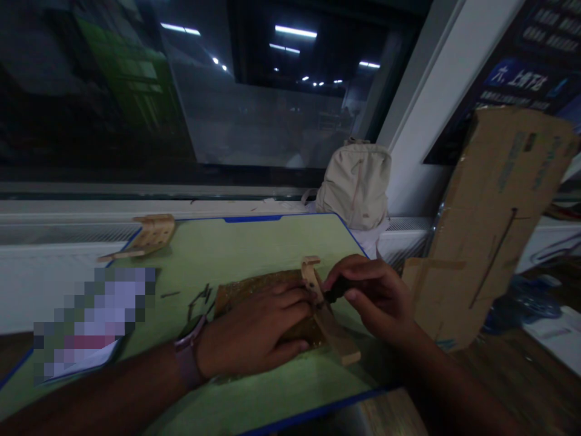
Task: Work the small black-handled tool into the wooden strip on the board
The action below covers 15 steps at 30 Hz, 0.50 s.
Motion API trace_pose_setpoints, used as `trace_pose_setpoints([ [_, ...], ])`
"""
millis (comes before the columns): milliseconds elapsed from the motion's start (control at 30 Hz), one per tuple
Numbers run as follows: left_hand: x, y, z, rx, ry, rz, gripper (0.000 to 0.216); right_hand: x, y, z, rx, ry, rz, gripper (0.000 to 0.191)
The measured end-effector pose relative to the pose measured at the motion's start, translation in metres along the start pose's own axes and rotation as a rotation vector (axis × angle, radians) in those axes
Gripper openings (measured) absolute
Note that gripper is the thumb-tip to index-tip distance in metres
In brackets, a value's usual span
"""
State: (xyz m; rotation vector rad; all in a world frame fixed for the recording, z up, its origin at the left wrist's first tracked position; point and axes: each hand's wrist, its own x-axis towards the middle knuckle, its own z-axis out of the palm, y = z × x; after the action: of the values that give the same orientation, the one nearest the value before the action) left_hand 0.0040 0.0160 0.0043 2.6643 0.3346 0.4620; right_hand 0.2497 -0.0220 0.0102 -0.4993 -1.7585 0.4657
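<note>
My left hand [261,324] lies palm down with its fingers stretched out over a brown, shiny, tape-like slab [247,283]. Its fingertips reach the side of a curved wooden piece [338,339] with dark holes, which stands on edge on the table. On the other side of that piece, my right hand [385,290] is closed, pinching a short, dark-handled tool [338,289]. The tool's end meets the wood near one of the holes; its tip is too dark and blurred to make out.
Several thin dark metal pieces [198,298] lie left on the green table [254,239]. A second curved wooden piece [157,233] rests at its far left corner, near a pixelated flat object [97,324]. Behind stands a beige backpack [356,181]; cardboard [494,224] leans at right.
</note>
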Motion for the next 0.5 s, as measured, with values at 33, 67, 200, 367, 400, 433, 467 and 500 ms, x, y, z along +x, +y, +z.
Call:
trace_pose_setpoints([
  [33,0.000,0.000,0.000,0.001,0.002,0.002,0.038,0.000,0.001,0.000,-0.032,0.027,-0.011,0.024],
  [67,0.000,0.000,0.000,0.002,0.002,0.005,0.038,0.000,0.001,0.000,-0.078,0.062,-0.029,0.026],
  [200,0.000,0.000,0.000,0.008,-0.006,0.004,0.040,0.000,0.003,-0.001,-0.265,0.102,-0.137,0.026],
  [367,-0.001,0.000,0.000,0.007,0.011,0.010,0.036,-0.001,-0.003,-0.004,-0.271,-0.018,-0.051,0.034],
  [400,-0.001,0.000,0.001,0.004,0.013,0.012,0.035,-0.001,-0.005,-0.004,-0.242,-0.042,-0.028,0.036],
  [433,-0.001,0.000,0.001,0.004,0.012,0.013,0.036,0.000,-0.007,-0.004,-0.213,-0.068,-0.007,0.037],
  [467,0.000,0.000,0.001,0.005,0.010,0.011,0.037,0.000,-0.008,-0.005,-0.186,-0.096,0.010,0.038],
  [500,0.000,0.000,0.002,0.009,0.005,0.008,0.038,0.000,-0.009,-0.005,-0.162,-0.119,0.021,0.039],
])
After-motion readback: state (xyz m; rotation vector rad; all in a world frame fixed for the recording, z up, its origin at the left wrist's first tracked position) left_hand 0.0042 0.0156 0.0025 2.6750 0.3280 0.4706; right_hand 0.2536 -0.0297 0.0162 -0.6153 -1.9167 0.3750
